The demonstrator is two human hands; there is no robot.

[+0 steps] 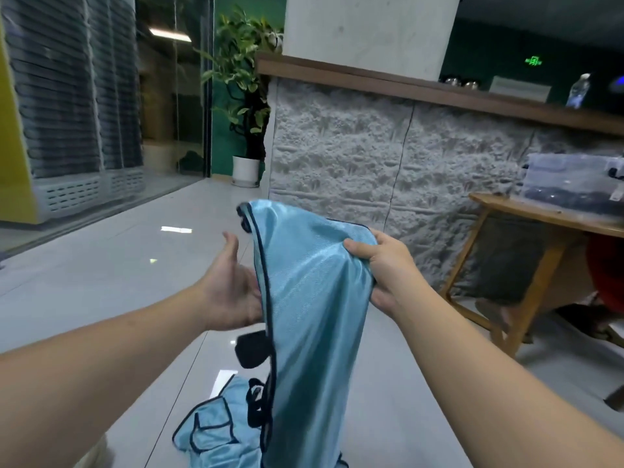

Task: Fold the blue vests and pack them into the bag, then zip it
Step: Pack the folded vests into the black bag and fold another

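Right hand (381, 268) pinched the raised blue vest (310, 298) at its top; left hand (229, 288) was open beside it, palm touching the edge. One-handed hold on slick fabric risked it sliding onto the second vest (216, 430) on the near floor.

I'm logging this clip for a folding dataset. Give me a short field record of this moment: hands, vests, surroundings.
right hand: grips the upper edge of the held vest
left hand: open, palm up, beside the vest's dark-trimmed edge
held vest: light blue, hanging unfolded in the air
second vest: crumpled on the tiled floor
bag: not in view
surroundings: wooden table at right, potted plant behind
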